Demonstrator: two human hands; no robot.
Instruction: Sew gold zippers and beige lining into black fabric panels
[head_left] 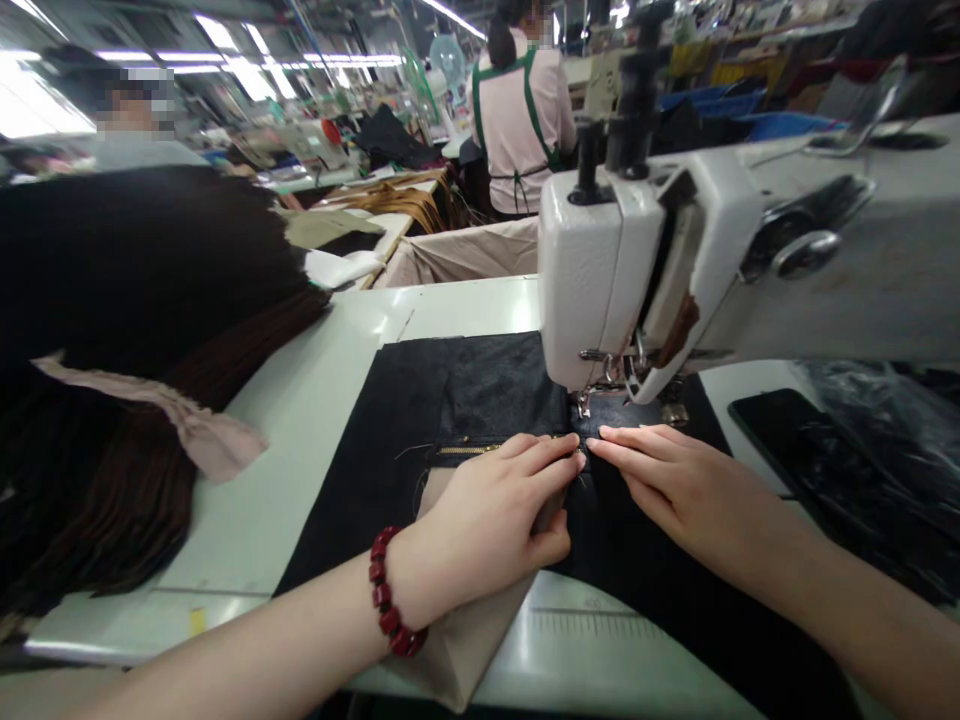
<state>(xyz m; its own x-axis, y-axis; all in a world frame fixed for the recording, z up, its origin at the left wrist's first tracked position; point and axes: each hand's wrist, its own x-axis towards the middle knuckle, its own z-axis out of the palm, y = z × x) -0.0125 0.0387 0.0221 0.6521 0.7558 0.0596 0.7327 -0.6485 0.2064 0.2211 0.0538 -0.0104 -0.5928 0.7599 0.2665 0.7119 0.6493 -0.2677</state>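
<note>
Left hand (499, 510) and right hand (690, 490) laid open, I press the black panel (390, 410) on the presser foot's (584, 404) near side — aligning its zip (465, 450), I'd judge; next calls for slow, even feeding.

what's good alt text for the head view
The left hand and right hand rest on black material before a sewing machine's presser foot. The left hand partly covers a brass zipper and beige fabric; dark fabric pieces are stacked at left.
</note>
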